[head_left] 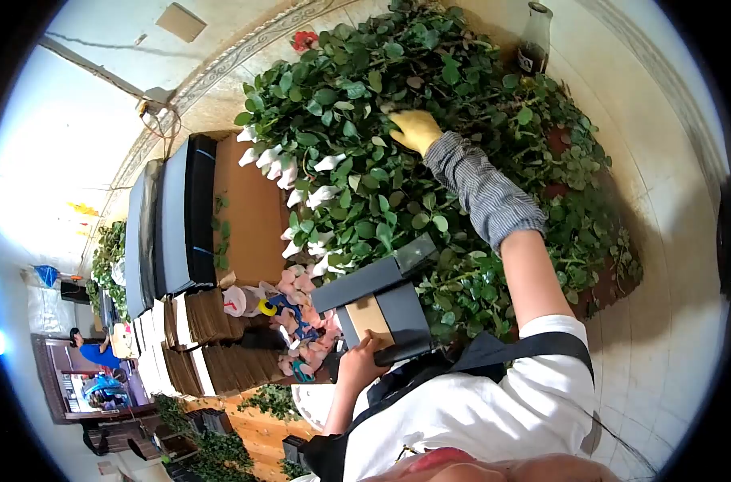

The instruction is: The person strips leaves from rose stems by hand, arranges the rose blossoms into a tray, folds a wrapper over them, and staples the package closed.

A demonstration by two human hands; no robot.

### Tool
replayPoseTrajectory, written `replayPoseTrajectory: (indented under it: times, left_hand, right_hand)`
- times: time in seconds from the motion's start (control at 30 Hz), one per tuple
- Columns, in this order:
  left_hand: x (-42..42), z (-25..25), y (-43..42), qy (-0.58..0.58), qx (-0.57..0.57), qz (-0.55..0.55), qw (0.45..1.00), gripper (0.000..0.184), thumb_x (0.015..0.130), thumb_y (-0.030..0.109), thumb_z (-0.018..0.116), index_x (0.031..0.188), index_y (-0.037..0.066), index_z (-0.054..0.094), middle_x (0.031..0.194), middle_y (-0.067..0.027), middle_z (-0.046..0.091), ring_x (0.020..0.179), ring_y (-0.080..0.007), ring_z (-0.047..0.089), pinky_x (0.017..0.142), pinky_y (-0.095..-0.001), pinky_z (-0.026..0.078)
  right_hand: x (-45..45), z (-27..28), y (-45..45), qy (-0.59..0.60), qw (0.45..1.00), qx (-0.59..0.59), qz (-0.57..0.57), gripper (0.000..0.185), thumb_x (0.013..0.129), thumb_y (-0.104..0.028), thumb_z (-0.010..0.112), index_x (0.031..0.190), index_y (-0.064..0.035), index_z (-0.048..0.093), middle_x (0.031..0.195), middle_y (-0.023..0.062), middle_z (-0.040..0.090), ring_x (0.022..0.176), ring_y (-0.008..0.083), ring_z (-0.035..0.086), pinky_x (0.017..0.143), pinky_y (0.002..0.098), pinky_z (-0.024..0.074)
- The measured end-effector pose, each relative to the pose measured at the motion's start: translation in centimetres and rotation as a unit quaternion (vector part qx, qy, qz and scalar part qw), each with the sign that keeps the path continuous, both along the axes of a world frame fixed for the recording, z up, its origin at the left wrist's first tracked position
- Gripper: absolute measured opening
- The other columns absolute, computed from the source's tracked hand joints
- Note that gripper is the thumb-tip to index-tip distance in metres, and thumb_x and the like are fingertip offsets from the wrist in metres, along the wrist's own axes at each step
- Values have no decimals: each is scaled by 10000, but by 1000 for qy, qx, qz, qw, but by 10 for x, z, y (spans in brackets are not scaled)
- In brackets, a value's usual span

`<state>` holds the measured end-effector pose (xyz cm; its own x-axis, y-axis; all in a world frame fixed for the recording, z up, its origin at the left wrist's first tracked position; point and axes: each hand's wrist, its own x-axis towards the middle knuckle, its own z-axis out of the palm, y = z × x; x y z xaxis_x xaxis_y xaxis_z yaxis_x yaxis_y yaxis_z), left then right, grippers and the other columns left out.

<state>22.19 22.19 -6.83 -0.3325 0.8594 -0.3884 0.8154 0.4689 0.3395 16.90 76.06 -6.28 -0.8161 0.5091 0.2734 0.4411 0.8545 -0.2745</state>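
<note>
My left hand point(360, 365), bare, grips the lower edge of a dark grey board point(409, 317), its fingers on a tan card strip point(368, 321) lying across it. My right hand point(416, 131), in a yellow glove with a striped grey sleeve above it, reaches into a large heap of green leafy stems point(454, 80). Its fingertips are blurred among the leaves, so its grip cannot be made out. Several flower heads in white wraps point(323, 195) point left along the heap's left edge. A red flower point(304, 40) lies at the top of the heap.
An open cardboard box point(253, 209) and black folded sheets point(176, 213) stand left of the heap. Below them are stacked cardboard pieces point(200, 317), a pink cup point(235, 300) and pink wraps point(313, 353). A glass bottle point(535, 40) stands top right. A person in blue point(100, 351) is far left.
</note>
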Motion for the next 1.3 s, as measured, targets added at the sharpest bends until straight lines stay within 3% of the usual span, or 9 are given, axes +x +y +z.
replayPoseTrajectory:
  times: [0.13,0.27,0.5,0.67,0.77,0.9,1.07,1.17,1.3]
  left_hand:
    - [0,5,3,-5,-12,15,1000,679,634,319,889,1237,120,650,1330,-142,624,942,-335,714,802,-413,589]
    - [2,8,3,-6,-4,14,1000,698,616,307,899,1233,120,630,1378,-166,588,949,-339,713,799,-420,585]
    - [0,6,3,-12,-29,20,999,658,594,325,897,1181,153,655,1411,-170,564,1000,-318,709,857,-487,533]
    - [4,11,2,-13,-5,34,999,603,644,250,858,1194,153,631,1432,-165,543,1039,-373,672,883,-431,557]
    - [2,6,0,-25,2,41,999,579,650,289,845,1171,127,653,1438,-175,545,979,-311,711,912,-464,514]
    - [0,2,-3,-49,12,66,997,541,689,284,822,1163,103,635,1436,-192,547,987,-336,701,849,-444,555]
    - [4,2,-3,-47,30,78,995,525,686,263,818,1164,129,646,1417,-179,566,946,-341,712,883,-462,537]
    - [0,-15,-11,-47,20,57,997,517,674,262,810,1152,141,655,1393,-162,585,876,-341,726,963,-516,463]
    - [-1,-4,-5,-35,36,49,998,529,684,262,808,1166,119,643,1378,-166,590,869,-361,720,800,-442,574]
  right_hand:
    - [-7,-100,2,-96,995,-31,15,261,904,-282,625,1020,-63,707,985,167,719,923,374,679,819,500,540]
    - [56,-59,-55,-73,996,4,58,214,925,-267,631,905,-60,684,840,148,687,824,353,662,771,496,536]
    - [22,-4,-18,-265,961,-6,80,338,937,-329,640,1108,-37,630,984,154,693,910,337,670,802,478,546]
    - [-88,101,8,174,963,102,181,414,894,-231,704,1249,-57,582,853,125,663,815,318,659,728,473,522]
    - [-159,121,30,20,977,189,101,641,862,-295,767,1401,-105,476,1182,88,657,1168,270,593,1052,432,428]
    - [-235,43,86,-76,969,233,2,538,1010,-232,531,1524,-138,401,1369,107,589,1289,290,525,1112,434,367]
    - [-220,33,69,-41,959,279,12,190,901,-130,582,991,-127,750,919,73,748,859,277,711,770,401,544]
    - [-182,57,34,-146,960,237,16,157,891,-139,603,957,-179,739,897,29,735,845,224,701,702,376,495]
    - [-130,29,-12,15,963,268,4,158,915,-152,563,938,-193,714,885,-17,694,957,195,662,738,379,460]
